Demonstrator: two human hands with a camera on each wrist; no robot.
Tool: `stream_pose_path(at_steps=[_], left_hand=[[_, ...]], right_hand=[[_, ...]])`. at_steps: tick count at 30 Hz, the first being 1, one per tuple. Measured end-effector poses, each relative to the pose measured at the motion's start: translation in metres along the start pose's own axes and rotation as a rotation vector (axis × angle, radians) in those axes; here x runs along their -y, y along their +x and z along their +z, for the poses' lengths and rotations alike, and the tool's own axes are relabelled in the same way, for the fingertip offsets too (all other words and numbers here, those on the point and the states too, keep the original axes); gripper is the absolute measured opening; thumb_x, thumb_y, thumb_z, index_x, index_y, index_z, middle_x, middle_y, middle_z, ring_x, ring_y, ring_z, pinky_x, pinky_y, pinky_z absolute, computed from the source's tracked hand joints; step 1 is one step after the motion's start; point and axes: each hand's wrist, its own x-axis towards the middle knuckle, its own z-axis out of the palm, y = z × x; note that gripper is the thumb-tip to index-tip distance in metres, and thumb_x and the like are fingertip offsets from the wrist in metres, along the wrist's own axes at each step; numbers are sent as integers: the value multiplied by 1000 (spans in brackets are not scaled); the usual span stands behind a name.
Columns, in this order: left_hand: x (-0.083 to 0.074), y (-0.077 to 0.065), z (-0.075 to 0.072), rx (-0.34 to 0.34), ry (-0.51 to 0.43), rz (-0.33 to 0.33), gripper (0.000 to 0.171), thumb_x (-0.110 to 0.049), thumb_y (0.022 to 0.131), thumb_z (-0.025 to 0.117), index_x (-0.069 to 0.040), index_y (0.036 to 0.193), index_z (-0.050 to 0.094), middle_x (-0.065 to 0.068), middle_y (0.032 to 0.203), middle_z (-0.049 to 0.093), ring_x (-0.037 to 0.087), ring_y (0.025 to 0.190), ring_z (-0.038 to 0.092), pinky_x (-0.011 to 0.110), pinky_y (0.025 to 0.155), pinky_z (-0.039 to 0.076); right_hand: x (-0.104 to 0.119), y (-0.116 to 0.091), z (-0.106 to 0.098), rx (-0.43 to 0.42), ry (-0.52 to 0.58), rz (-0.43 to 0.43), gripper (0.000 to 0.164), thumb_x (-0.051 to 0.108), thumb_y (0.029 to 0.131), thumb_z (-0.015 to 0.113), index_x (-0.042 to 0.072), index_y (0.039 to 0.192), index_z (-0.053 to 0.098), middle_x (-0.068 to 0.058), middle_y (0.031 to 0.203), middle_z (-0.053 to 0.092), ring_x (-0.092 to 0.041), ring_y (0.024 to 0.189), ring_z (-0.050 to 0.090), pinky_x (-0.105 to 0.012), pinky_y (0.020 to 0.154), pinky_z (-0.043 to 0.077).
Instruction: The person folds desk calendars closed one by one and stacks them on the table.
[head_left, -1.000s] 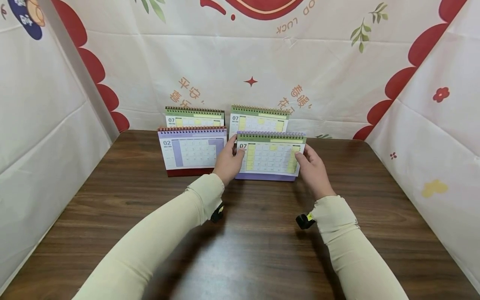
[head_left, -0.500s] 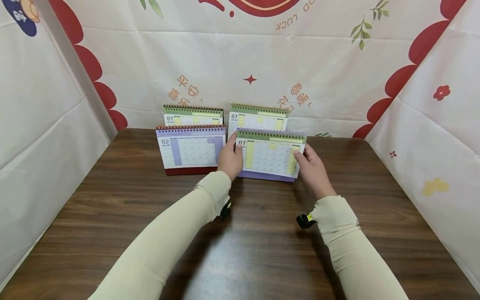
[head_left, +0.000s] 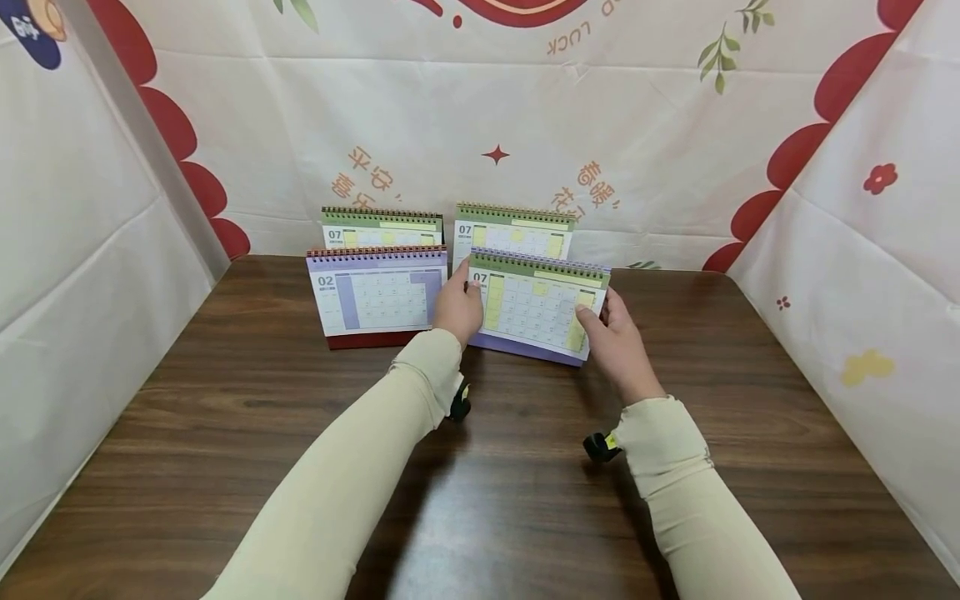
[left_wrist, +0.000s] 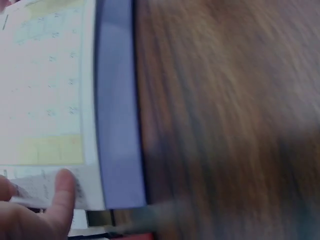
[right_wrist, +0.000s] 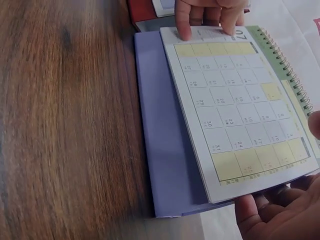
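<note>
A desk calendar (head_left: 534, 307) with a purple base, showing month 07, stands on the table at the front right of several calendars. Its left edge is gripped by my left hand (head_left: 457, 308), with digits on the page visible in the left wrist view. My right hand (head_left: 618, 346) holds the right edge, thumb on the front page and fingers behind. In the right wrist view, the page block (right_wrist: 225, 115) hangs slightly apart from the purple base (right_wrist: 165, 135). Just left of my left hand stands a red-based calendar (head_left: 382, 296) showing 02.
Two green-topped calendars stand behind: a left one (head_left: 382, 225), partly covered by the red-based calendar, and a right one (head_left: 513, 233). A printed cloth (head_left: 390, 108) hangs at the back and both sides of the wooden table (head_left: 525, 492).
The purple-based calendar has turned slightly, its right end swinging nearer to me and its left end away. My left hand has shifted right and forward along its edge. The head view has drifted slightly.
</note>
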Motion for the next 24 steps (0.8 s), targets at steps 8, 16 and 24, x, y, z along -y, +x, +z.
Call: stream_pose_path(at_steps=[8, 16, 24], left_hand=[[-7, 2, -1, 39, -23, -69, 51, -20, 109, 37, -18, 159, 26, 9, 156, 37, 26, 140, 36, 40, 105, 39], [-10, 4, 0, 38, -52, -113, 38, -22, 109, 39, -7, 143, 47, 14, 123, 55, 26, 98, 52, 38, 78, 45], [-14, 8, 1, 41, -21, -118, 31, -22, 109, 38, -6, 130, 54, 15, 113, 56, 26, 91, 51, 36, 73, 42]], right_hand=[[-2, -5, 2, -8, -4, 3, 74, 40, 104, 48, 19, 161, 7, -6, 155, 36, -22, 130, 45, -46, 106, 38], [0, -15, 5, -18, 67, 3, 74, 32, 103, 50, 12, 159, 6, -16, 149, 43, -26, 126, 51, -48, 103, 41], [3, -24, 6, -85, 21, 54, 66, 28, 104, 46, 9, 158, 13, -22, 130, 57, -30, 111, 57, -39, 92, 41]])
